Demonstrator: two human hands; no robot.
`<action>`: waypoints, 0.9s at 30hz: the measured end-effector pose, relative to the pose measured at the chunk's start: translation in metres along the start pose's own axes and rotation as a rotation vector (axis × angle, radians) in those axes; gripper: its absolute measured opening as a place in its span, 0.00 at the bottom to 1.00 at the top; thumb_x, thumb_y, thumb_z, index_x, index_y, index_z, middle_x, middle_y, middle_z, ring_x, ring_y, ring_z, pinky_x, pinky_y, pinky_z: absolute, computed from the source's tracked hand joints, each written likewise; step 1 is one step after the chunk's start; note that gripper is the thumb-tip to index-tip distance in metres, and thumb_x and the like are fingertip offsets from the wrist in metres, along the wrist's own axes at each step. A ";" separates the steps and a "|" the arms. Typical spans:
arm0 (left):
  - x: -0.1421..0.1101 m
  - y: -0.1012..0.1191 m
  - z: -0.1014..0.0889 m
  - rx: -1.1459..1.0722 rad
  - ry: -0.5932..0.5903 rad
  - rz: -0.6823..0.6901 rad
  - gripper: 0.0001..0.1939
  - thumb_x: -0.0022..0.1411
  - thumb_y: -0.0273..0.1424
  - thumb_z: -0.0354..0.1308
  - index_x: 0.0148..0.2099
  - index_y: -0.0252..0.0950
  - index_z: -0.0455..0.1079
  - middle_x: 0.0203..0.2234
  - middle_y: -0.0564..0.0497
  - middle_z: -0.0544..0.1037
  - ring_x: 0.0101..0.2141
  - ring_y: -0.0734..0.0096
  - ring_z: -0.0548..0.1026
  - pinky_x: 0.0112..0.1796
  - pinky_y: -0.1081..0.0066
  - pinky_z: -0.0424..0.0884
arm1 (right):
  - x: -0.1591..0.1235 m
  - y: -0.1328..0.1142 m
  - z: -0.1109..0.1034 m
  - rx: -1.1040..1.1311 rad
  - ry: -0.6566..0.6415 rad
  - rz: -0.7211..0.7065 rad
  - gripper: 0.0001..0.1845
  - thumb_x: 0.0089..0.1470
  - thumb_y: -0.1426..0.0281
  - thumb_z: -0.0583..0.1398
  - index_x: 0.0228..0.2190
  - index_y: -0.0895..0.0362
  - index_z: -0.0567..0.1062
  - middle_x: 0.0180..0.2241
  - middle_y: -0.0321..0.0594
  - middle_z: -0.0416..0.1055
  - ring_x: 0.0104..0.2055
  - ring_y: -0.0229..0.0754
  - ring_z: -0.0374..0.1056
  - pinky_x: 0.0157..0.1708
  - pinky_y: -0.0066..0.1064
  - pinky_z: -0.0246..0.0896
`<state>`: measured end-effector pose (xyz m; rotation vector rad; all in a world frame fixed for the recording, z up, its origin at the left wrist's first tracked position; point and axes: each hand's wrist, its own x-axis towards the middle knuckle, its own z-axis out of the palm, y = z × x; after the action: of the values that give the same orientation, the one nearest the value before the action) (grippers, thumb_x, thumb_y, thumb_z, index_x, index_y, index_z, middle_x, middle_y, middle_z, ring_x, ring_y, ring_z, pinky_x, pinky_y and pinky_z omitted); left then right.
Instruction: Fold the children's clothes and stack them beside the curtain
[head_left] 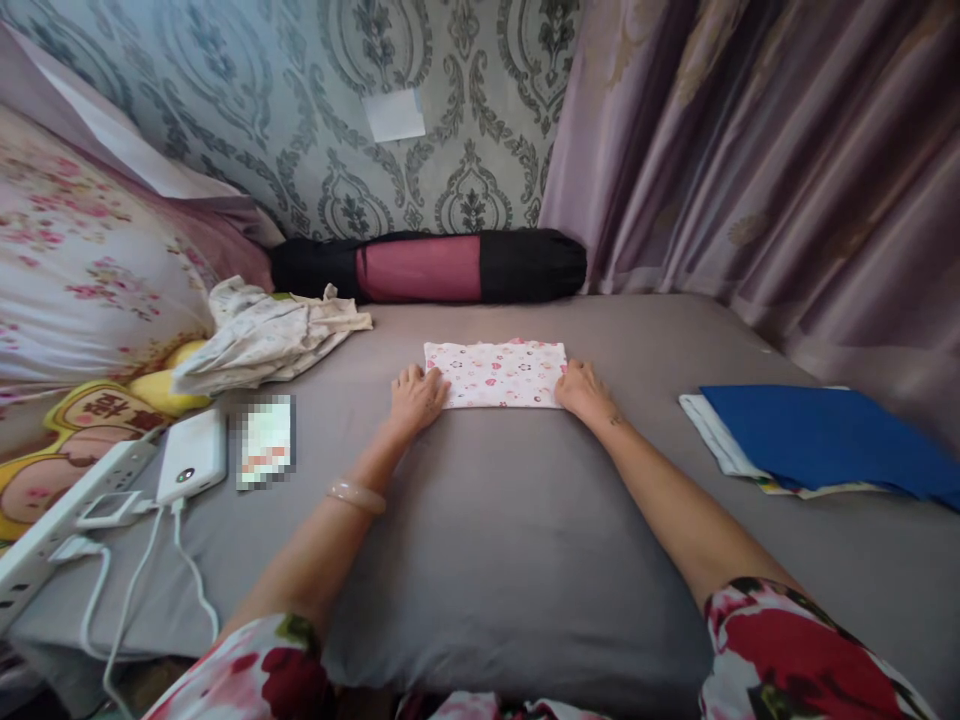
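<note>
A white cloth with a pink heart-and-flower print (496, 375) lies folded into a flat, wide rectangle on the grey bed sheet (480, 520). At its left end, my left hand (418, 398) grips the edge, with the thumb side resting on the fabric. My right hand (587, 390) holds the opposite end near the front corner, its fingers bent around the edge. A pale bangle (355, 496) circles my left forearm. The undersides of the fingers are hidden in both hands.
Left of me are a crumpled pale garment (274, 330), a white power bank (193, 455), a power strip (112, 480) with cables, and a blurred card (265, 440). Folded blue fabric (817, 435) lies right. A black-and-pink bolster (420, 268) lines the wall.
</note>
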<state>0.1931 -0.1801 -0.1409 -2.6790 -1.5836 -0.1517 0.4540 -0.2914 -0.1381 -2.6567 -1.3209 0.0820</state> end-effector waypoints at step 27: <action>0.048 0.048 0.039 -0.068 0.140 0.165 0.26 0.70 0.41 0.38 0.63 0.34 0.61 0.62 0.40 0.62 0.63 0.53 0.57 0.61 0.54 0.52 | 0.017 -0.075 0.049 0.043 0.074 -0.476 0.29 0.65 0.63 0.43 0.63 0.58 0.59 0.67 0.46 0.50 0.68 0.50 0.44 0.64 0.48 0.34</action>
<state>0.2609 -0.1592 -0.1732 -2.7648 -1.3360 -0.3855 0.3990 -0.2271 -0.1726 -2.2146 -1.8555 -0.0496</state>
